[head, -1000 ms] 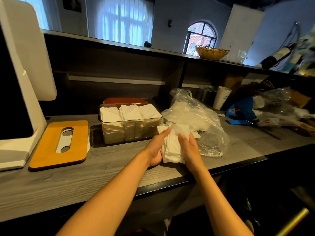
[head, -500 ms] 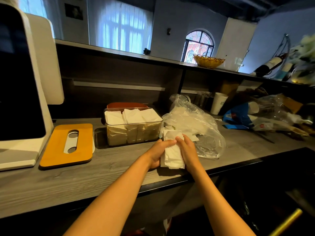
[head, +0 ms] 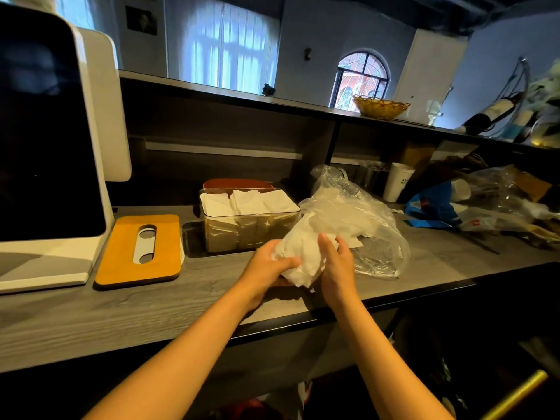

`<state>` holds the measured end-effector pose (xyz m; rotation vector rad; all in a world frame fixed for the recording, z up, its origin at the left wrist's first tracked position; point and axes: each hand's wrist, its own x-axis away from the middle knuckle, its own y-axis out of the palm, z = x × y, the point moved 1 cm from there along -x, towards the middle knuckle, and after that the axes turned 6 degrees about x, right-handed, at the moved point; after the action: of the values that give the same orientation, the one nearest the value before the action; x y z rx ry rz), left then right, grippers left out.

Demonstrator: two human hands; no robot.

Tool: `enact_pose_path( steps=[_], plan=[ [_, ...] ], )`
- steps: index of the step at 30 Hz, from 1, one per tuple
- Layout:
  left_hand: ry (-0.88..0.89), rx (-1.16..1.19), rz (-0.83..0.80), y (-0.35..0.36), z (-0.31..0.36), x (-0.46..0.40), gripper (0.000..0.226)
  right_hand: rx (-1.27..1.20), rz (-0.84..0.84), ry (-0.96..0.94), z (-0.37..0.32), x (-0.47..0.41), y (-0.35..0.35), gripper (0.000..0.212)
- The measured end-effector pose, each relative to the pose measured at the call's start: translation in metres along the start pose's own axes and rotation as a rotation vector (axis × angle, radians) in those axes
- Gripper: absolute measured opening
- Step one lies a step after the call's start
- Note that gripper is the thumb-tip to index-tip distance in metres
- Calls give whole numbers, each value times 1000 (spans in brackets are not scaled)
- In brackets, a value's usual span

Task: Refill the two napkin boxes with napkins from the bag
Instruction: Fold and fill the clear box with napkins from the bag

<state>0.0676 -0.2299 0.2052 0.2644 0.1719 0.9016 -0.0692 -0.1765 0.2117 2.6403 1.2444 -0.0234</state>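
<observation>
A stack of white napkins [head: 303, 256] is held between both hands just above the counter's front part. My left hand [head: 266, 268] grips its lower left side, thumb across the front. My right hand [head: 336, 262] holds its right side, fingers curled over the top. Behind the hands stands a clear napkin box [head: 251, 228] packed with white napkins. A red box [head: 236, 183] shows partly behind it. To the right lies the crumpled clear plastic bag [head: 363, 219] with more napkins inside.
An orange wooden lid [head: 121, 253] with a slot lies at the left on the grey counter [head: 91, 310]. A white screen stand [head: 51, 165] sits at the far left. A paper cup [head: 398, 181], blue packaging [head: 430, 207] and other bags clutter the right.
The napkin stack has been drawn clear of the bag and tilted; both hands have tightened round it and shifted slightly toward the counter's front.
</observation>
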Motion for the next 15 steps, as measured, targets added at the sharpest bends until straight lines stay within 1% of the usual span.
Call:
enact_pose_path(
  steps=[2,4,6,8,11,15],
  plan=[
    [35,72,100,-23,8,10,35,-8,-143,23,2,6,9,38],
    [56,133,181,-41,16,19,32,10,-311,46,4,11,19,43],
    [67,134,242,-56,23,27,27,49,-433,111,8,16,30,42],
    [77,92,284,-67,27,33,23,98,-489,168,11,22,42,36],
    [105,-42,322,-81,28,42,21,213,-524,115,17,26,55,33],
    [156,-209,397,-88,27,45,29,353,-491,-36,21,28,64,50]
  ],
)
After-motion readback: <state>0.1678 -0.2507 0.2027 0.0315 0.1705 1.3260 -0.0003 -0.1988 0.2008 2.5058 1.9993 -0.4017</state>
